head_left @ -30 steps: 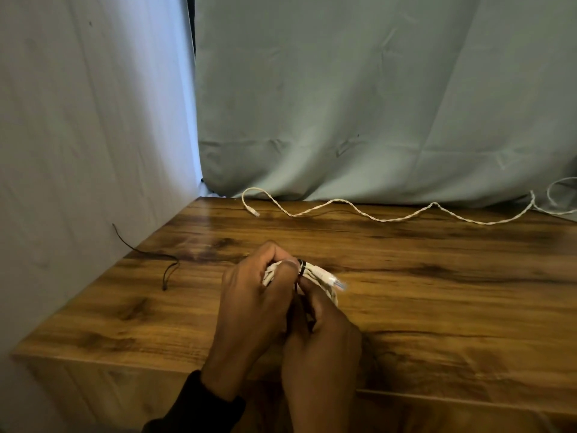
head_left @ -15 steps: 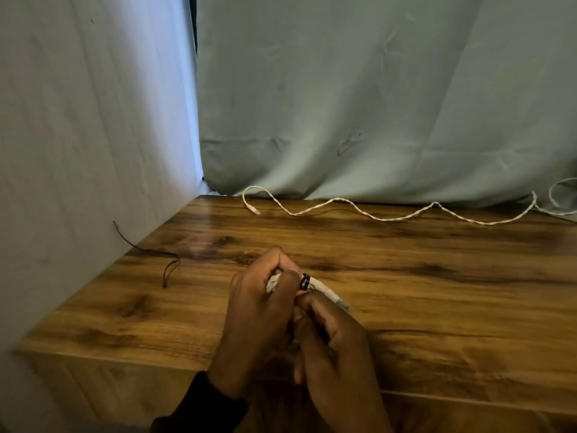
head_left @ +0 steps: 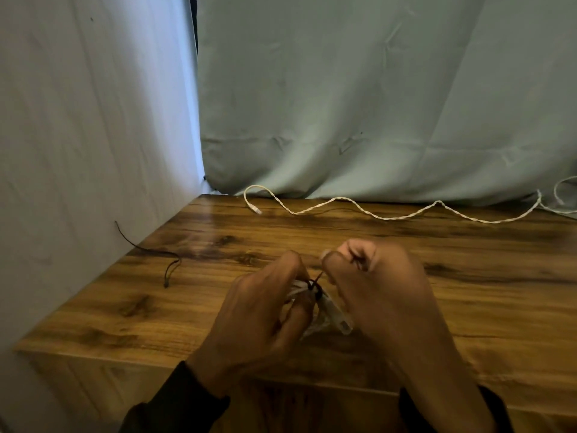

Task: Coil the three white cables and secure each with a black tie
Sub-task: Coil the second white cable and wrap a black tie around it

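The left hand [head_left: 262, 310] clasps the coiled cable [head_left: 318, 310] to steady it. The right hand's [head_left: 374, 285] grip pinches the black tie [head_left: 315, 281], apparently pulling it snug.

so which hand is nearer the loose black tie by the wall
Left. The left hand sits just right of the loose black tie; the right hand is farther right, beyond it.

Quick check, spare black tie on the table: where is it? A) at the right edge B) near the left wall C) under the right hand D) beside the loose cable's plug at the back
B: the spare black tie lies on the table near the left wall, apart from both hands.
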